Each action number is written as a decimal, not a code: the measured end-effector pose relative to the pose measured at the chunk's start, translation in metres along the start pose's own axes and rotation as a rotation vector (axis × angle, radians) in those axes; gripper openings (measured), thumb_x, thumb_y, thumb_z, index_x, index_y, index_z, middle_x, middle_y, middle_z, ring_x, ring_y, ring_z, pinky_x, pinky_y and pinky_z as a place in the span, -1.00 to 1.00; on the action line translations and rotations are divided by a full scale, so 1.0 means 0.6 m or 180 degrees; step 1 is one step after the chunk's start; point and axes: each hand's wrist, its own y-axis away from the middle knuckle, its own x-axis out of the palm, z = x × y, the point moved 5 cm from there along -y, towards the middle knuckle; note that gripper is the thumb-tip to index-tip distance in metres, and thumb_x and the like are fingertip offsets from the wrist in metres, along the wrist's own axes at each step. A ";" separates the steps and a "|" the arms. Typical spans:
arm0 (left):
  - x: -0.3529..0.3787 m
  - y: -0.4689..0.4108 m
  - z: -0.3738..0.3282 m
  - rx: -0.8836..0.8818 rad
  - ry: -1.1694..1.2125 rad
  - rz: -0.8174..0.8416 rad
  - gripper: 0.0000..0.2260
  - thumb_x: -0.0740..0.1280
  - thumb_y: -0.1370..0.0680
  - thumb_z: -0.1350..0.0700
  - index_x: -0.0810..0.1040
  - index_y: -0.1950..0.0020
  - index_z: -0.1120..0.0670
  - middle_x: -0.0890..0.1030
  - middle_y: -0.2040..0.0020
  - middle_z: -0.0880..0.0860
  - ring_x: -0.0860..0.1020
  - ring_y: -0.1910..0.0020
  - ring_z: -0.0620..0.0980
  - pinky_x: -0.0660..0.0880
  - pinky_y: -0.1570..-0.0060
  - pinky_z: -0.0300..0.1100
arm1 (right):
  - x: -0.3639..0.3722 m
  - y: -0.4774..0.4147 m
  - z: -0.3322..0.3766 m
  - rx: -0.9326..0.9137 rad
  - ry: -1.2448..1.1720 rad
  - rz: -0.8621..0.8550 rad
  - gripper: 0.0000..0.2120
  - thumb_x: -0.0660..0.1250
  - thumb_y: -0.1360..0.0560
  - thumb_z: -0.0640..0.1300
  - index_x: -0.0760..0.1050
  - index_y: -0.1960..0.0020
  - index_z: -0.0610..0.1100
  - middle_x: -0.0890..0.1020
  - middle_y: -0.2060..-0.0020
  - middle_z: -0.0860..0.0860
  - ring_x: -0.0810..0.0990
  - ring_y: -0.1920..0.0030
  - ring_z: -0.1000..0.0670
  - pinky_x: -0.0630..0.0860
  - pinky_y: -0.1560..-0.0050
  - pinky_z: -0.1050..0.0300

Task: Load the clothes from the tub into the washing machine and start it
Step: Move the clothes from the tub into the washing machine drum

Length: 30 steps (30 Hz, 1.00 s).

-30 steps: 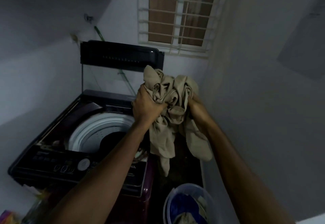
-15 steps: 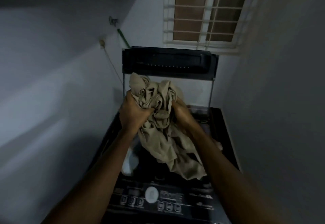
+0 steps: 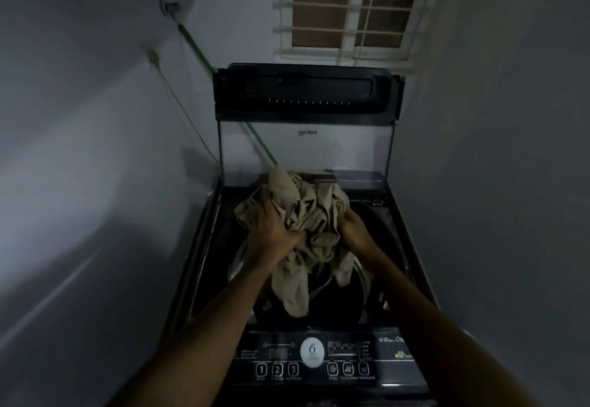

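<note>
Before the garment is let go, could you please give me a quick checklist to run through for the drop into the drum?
1. Lid raised upright, clear of the opening: ok.
2. Beige garment held over the drum, its loose end hanging above the opening: ok.
3. Left hand and right hand both grip the garment: ok.
4. No cloth draped over the control panel: ok.
5. Room left inside the drum: cannot tell, too dark.

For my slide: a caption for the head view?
Left hand and right hand grip crumpled beige cloth over open black washing machine.
</note>
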 end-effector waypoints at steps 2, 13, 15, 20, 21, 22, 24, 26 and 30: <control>0.036 0.002 0.048 0.0072 -0.0251 0.0626 0.15 0.52 -0.18 -0.33 0.08 -0.55 0.17 0.27 -0.50 0.20 0.27 -0.47 0.16 0.30 -0.40 0.06 | -0.004 0.002 -0.031 -0.0071 0.0804 0.0357 -0.76 0.27 -0.52 -0.22 0.56 -0.15 -0.26 0.61 -0.05 -0.10 0.57 -0.08 -0.05 0.48 -0.09 0.18; 0.093 0.031 0.082 0.0205 -0.0872 0.1860 -0.47 0.41 -0.48 -0.12 0.45 -0.36 0.10 0.50 -0.34 0.07 0.46 -0.31 0.06 0.41 -0.23 -0.12 | -0.012 0.009 -0.129 0.0190 0.3058 0.1278 -0.66 0.27 -0.51 -0.14 0.53 -0.26 -0.19 0.58 -0.19 -0.21 0.52 -0.22 -0.22 0.45 -0.19 -0.03; 0.104 0.032 0.062 0.0281 -0.0877 0.1880 -0.47 0.39 -0.48 -0.15 0.44 -0.37 0.06 0.50 -0.34 0.04 0.46 -0.31 0.05 0.42 -0.24 -0.09 | -0.029 0.009 -0.138 0.0200 0.2830 0.1022 -0.70 0.26 -0.52 -0.15 0.55 -0.22 -0.20 0.59 -0.18 -0.20 0.53 -0.22 -0.20 0.46 -0.20 -0.02; 0.144 0.044 0.013 0.0405 -0.0817 0.1829 -0.49 0.38 -0.46 -0.14 0.44 -0.37 -0.03 0.51 -0.34 0.00 0.47 -0.31 0.03 0.45 -0.26 0.00 | -0.095 0.029 -0.140 0.0124 0.2593 0.0427 -0.65 0.33 -0.45 -0.17 0.55 -0.24 -0.12 0.55 -0.22 -0.14 0.51 -0.25 -0.13 0.44 -0.25 0.05; 0.153 0.049 -0.003 0.0414 -0.0738 0.1787 -0.50 0.38 -0.44 -0.15 0.45 -0.34 -0.04 0.53 -0.31 -0.01 0.49 -0.29 0.03 0.46 -0.24 0.01 | -0.111 0.034 -0.138 0.0077 0.2605 0.0325 -0.65 0.33 -0.44 -0.17 0.55 -0.22 -0.12 0.56 -0.21 -0.13 0.52 -0.23 -0.14 0.46 -0.23 0.04; 0.161 0.054 -0.018 0.0439 -0.0697 0.1733 -0.52 0.39 -0.43 -0.13 0.46 -0.32 -0.04 0.54 -0.30 -0.01 0.50 -0.28 0.03 0.46 -0.24 0.01 | -0.125 0.037 -0.136 0.0002 0.2619 0.0226 -0.66 0.33 -0.44 -0.17 0.56 -0.21 -0.11 0.56 -0.20 -0.13 0.53 -0.21 -0.15 0.47 -0.20 0.03; 0.183 0.071 -0.067 0.0606 -0.0671 0.1587 -0.54 0.41 -0.46 -0.07 0.46 -0.34 -0.01 0.52 -0.32 0.01 0.48 -0.29 0.04 0.43 -0.26 -0.04 | -0.165 0.052 -0.132 -0.0094 0.2605 0.0032 -0.67 0.35 -0.42 -0.13 0.58 -0.17 -0.09 0.58 -0.16 -0.13 0.56 -0.15 -0.18 0.51 -0.12 0.04; 0.209 0.092 -0.117 0.0769 -0.0621 0.1428 -0.53 0.40 -0.50 -0.02 0.45 -0.39 0.01 0.50 -0.35 0.02 0.45 -0.32 0.04 0.39 -0.25 -0.12 | -0.208 0.071 -0.129 -0.0191 0.2590 -0.0116 -0.70 0.35 -0.40 -0.09 0.59 -0.12 -0.08 0.59 -0.09 -0.13 0.59 -0.06 -0.21 0.54 -0.03 0.03; 0.265 0.150 -0.202 0.0901 -0.0353 0.1179 -0.51 0.40 -0.51 -0.10 0.45 -0.38 0.03 0.53 -0.31 0.04 0.47 -0.29 0.06 0.45 -0.22 -0.07 | -0.308 0.117 -0.158 -0.0392 0.2663 -0.0134 -0.70 0.31 -0.42 -0.06 0.57 -0.12 -0.11 0.59 -0.10 -0.15 0.58 -0.07 -0.23 0.55 -0.01 0.00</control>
